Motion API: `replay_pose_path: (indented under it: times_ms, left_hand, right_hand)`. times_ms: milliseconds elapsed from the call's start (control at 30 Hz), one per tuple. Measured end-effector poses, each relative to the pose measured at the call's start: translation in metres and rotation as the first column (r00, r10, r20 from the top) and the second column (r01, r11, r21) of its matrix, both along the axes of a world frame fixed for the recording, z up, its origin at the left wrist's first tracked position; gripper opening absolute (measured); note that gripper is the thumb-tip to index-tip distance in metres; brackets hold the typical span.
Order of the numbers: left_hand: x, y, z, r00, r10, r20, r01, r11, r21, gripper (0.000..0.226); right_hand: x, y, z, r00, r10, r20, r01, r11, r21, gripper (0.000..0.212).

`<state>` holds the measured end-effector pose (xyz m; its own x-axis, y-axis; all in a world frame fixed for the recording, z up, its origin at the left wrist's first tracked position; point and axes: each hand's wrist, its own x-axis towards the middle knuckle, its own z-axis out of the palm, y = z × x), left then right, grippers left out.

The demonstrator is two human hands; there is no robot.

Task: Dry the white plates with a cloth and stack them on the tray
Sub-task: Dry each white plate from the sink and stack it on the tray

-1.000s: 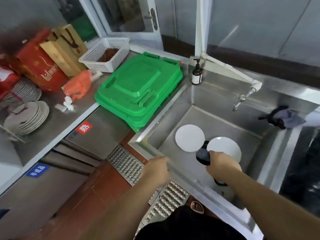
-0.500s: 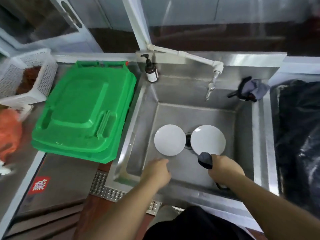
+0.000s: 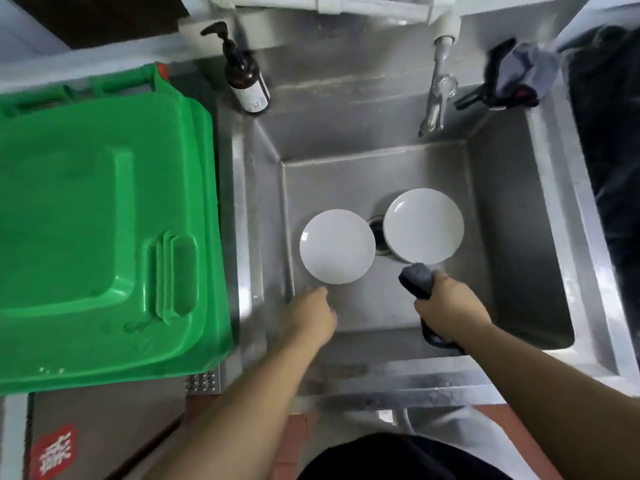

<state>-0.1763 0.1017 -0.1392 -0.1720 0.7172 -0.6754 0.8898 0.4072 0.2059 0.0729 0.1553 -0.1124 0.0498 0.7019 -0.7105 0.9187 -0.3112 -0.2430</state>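
2 white plates lie flat on the floor of the steel sink (image 3: 519, 216). The left plate (image 3: 337, 246) and the right plate (image 3: 423, 226) sit on either side of the drain (image 3: 378, 233), each covering part of it; the 2 plates are near each other but not touching.

My left hand (image 3: 310, 315) reaches into the sink, fingers loosely curled and holding nothing, its fingertips just beside the near rim of the left plate. My right hand (image 3: 450, 308) is curled around a dark cloth (image 3: 417, 279); 1 bunched end of the cloth sticks out ahead of the fist, at the near rim of the right plate.

A brown pump bottle (image 3: 246, 77) stands at the sink's back left corner. The tap (image 3: 437, 95) hangs over the back wall. A green plastic lid (image 3: 100, 223) lies on the surface to the left of the sink.
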Motion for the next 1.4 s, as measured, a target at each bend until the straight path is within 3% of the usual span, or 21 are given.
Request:
replay_pose_path:
  times_ms: [133, 367, 500, 700, 1033, 1400]
  left_hand:
    - [-0.005, 0.012, -0.034, 0.997, 0.082, -0.014, -0.082, 0.995, -0.052, 0.037]
    - [-0.012, 0.033, -0.112, 0.908, 0.420, 0.000, -0.419, 0.906, -0.058, 0.026]
    - [-0.014, 0.041, -0.150, 0.744, 0.667, 0.036, -0.665, 0.745, -0.054, 0.021]
    - [-0.013, 0.044, -0.187, 0.459, 0.880, 0.119, -0.882, 0.468, -0.058, 0.019]
    - [-0.015, 0.045, -0.201, 0.135, 0.978, 0.161, -0.967, 0.165, -0.194, 0.013]
    - [-0.013, 0.040, -0.205, 0.037, 0.969, 0.244, -0.959, 0.103, -0.266, 0.005]
  right_hand:
    - [-0.005, 0.010, -0.029, 0.998, -0.051, -0.022, 0.051, 0.999, -0.003, 0.024]
    - [-0.005, 0.035, -0.088, 0.995, -0.088, -0.037, 0.087, 0.996, -0.012, 0.020]
    - [-0.003, 0.041, -0.120, 0.990, -0.121, -0.078, 0.119, 0.993, -0.023, 0.019]
    - [-0.006, 0.038, -0.158, 0.997, -0.050, -0.064, 0.051, 0.998, 0.019, 0.024]
    - [0.001, 0.035, -0.177, 0.997, -0.043, -0.068, 0.044, 0.999, 0.014, 0.025]
    - [0.014, 0.030, -0.170, 0.996, -0.084, -0.042, 0.084, 0.996, -0.011, 0.024]
